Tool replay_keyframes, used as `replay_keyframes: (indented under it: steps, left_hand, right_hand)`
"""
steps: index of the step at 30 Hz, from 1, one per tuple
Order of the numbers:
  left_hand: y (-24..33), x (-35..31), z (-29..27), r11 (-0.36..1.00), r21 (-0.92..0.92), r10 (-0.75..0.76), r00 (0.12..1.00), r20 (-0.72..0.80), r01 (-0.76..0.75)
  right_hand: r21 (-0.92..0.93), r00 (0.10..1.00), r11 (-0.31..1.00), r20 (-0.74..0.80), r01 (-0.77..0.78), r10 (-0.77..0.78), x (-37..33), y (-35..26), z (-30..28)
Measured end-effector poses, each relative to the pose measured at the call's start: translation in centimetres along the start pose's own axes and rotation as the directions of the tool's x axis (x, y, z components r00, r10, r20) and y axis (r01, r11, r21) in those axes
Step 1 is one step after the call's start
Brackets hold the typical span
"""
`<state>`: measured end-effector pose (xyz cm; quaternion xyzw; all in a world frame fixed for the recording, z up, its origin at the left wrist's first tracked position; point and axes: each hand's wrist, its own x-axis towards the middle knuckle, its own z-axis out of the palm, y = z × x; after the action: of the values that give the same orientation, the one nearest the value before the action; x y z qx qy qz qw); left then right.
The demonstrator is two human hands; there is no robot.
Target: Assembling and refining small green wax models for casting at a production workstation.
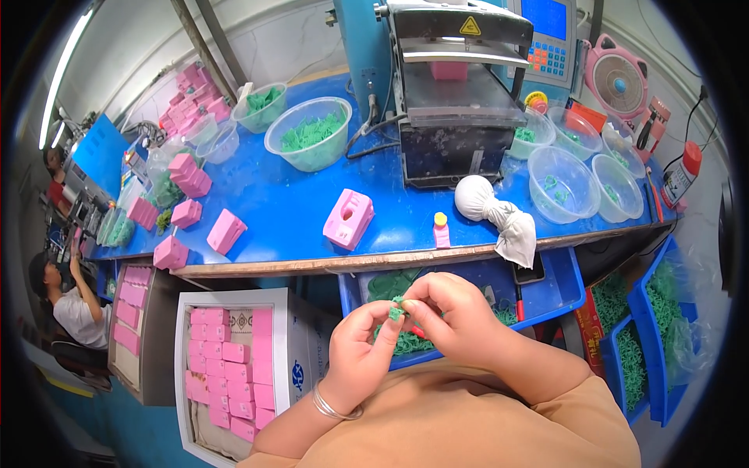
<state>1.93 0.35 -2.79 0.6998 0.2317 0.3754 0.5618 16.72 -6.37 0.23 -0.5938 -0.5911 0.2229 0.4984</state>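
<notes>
Small irregular green plastic piece, pinched where fingertips of left hand and right hand meet, equally near both, above blue plastic tray; long axis unclear.

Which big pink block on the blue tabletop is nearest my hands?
The pink block with the dark opening, ahead of your left hand; the others sit farther away, leftward.

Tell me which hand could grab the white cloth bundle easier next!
Probably the right hand: it's nearer the white cloth bundle. The left hand sits farther left. Both hands' fingertips are at the small green piece, though.
</notes>
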Motion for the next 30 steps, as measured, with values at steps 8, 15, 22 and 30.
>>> replay_keyframes:
  steps: [8, 15, 22, 30]
  left_hand:
    - [0.5, 0.0, -0.7, 0.993, 0.101, -0.067, 0.995, 0.079, 0.059]
    - [0.8, -0.4, -1.2, 0.943, -0.235, -0.218, 0.972, 0.092, 0.234]
    - [1.3, -0.5, -1.0, 0.872, -0.375, -0.294, 0.949, 0.111, 0.314]
    - [1.9, -0.8, -1.1, 0.911, -0.29, -0.257, 0.954, 0.157, 0.293]
  right_hand:
    - [-0.269, 0.969, 0.938, -0.052, 0.218, -0.24, 0.3, 1.1, -0.1]
    - [-0.436, 0.958, 0.895, -0.203, 0.098, -0.204, 0.6, 1.7, -2.4]
    - [-0.246, 0.939, 0.931, -0.15, 0.268, -0.31, -0.3, 1.1, -1.0]
    - [-0.359, 0.805, 0.746, 0.025, 0.561, -0.593, -0.1, 1.0, -0.8]
